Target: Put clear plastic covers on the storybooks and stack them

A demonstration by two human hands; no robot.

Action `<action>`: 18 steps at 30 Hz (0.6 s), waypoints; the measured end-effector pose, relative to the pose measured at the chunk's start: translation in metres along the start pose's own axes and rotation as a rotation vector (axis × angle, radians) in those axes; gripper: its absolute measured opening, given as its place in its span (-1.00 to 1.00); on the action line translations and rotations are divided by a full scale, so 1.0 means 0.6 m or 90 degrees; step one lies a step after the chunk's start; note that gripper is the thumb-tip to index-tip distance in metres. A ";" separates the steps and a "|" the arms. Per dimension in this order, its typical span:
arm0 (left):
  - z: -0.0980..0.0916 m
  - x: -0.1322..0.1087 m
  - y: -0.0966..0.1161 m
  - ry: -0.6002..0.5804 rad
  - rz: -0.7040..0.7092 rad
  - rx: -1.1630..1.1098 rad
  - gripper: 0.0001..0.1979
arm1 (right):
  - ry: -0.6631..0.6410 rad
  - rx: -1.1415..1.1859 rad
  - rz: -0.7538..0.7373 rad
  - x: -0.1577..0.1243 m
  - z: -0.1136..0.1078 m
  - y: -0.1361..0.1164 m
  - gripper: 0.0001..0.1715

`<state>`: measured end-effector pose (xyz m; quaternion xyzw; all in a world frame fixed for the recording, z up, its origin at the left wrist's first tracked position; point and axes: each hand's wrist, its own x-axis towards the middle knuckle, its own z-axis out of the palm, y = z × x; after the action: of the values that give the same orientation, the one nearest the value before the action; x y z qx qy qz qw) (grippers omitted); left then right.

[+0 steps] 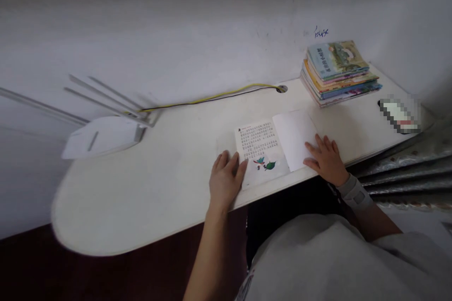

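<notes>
An open booklet [261, 146] lies on the white desk [148, 183], near its front edge. Its left page carries printed text and a small coloured picture; the right page is blank white. My left hand [226, 178] rests at the booklet's left edge, fingers apart, with the thumb by the page. On the right side, my right hand [326, 156] lies with spread fingers at the edge of the blank page. A grey band is round my right wrist. Neither hand is closed round anything.
Stacked books [339, 75] stand at the back right. Right of them lies a blurred-out object [399, 115]. A white router [102, 136] with antennas is at the left. Yellow and dark cables [212, 99] run along the wall to a desk hole [282, 89]. Dark folded material hangs at the right.
</notes>
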<state>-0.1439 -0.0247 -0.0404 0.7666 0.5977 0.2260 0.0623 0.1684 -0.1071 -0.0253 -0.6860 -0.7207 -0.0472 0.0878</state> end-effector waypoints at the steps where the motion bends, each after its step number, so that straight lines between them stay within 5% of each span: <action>1: -0.001 0.000 0.001 -0.003 0.004 0.004 -0.40 | 0.001 0.001 -0.002 0.000 0.000 0.000 -0.32; 18: 0.000 0.002 -0.003 -0.007 0.028 -0.028 -0.40 | 0.006 0.004 -0.016 0.001 0.005 0.008 -0.38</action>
<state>-0.1456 -0.0231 -0.0406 0.7794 0.5751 0.2360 0.0775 0.1729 -0.1058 -0.0286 -0.6765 -0.7289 -0.0490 0.0930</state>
